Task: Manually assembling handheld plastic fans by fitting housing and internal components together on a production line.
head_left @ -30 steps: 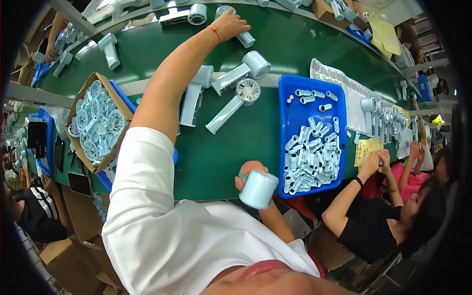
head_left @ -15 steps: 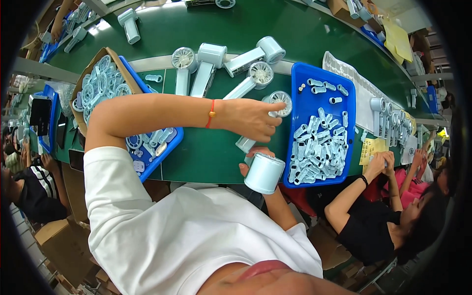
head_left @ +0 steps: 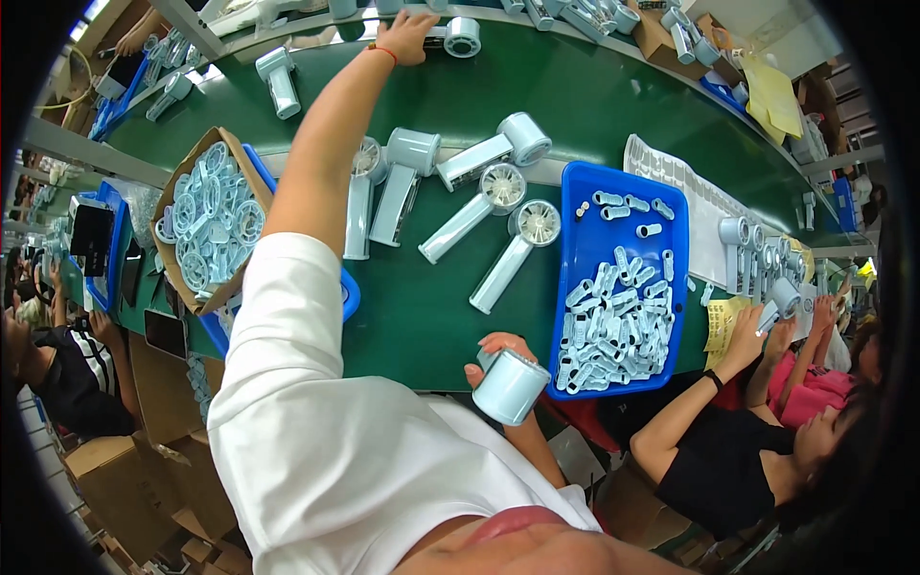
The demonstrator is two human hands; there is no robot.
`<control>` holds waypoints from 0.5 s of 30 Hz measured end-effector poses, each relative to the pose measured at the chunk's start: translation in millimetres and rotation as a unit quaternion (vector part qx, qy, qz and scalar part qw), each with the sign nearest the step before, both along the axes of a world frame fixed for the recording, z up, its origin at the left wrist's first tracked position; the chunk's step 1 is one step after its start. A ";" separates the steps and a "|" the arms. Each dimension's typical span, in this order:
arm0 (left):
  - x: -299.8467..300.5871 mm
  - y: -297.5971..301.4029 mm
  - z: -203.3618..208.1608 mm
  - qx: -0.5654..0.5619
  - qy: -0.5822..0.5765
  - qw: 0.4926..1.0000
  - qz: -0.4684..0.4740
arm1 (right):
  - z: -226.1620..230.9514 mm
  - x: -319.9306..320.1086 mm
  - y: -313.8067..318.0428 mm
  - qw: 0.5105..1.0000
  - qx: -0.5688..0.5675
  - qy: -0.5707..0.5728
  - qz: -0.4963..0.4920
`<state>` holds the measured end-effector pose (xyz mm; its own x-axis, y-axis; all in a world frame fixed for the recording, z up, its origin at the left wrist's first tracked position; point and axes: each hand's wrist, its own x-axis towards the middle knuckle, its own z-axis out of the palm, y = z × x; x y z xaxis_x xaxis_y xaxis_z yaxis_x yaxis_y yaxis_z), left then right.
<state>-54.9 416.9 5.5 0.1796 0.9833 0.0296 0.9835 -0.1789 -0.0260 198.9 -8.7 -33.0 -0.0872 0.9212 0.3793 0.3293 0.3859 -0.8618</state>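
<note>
My left hand [head_left: 406,38] is stretched far out over the green surface, its fingers apart at the handle end of a light-blue handheld fan [head_left: 462,38] lying there. Whether they touch the handle is hard to tell. Close to my body, my right hand [head_left: 502,345] is closed around another light-blue fan body [head_left: 513,387], its round head toward me and its handle mostly hidden. Between them lie several fans, among them one with a spoked face [head_left: 537,222], a second spoked one [head_left: 502,188] and one with an uncovered handle [head_left: 479,161].
On the right, a blue tray [head_left: 556,287] holds many small light-blue parts. At left, a cardboard box [head_left: 251,172] full of ring-shaped covers stands over another blue tray [head_left: 351,295]. A co-worker [head_left: 714,460] sits to the right, beside a row of fans [head_left: 736,232].
My left hand has left the spoked fan beside the blue tray and swung far out to the distant fan. My right hand still holds its fan body. The view has shifted, showing more far surface.
</note>
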 end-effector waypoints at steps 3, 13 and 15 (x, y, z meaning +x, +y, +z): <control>5.8 14.8 -8.1 0.016 -0.002 1.000 0.000 | 0.8 3.1 2.2 0.999 0.025 -0.010 0.030; 45.0 -206.6 81.6 0.067 -0.127 0.988 -0.060 | -2.5 2.3 0.1 0.996 -0.046 0.068 0.016; 55.5 -268.2 68.3 0.106 -0.124 0.982 -0.097 | -8.7 12.4 -4.8 0.997 -0.043 0.003 0.060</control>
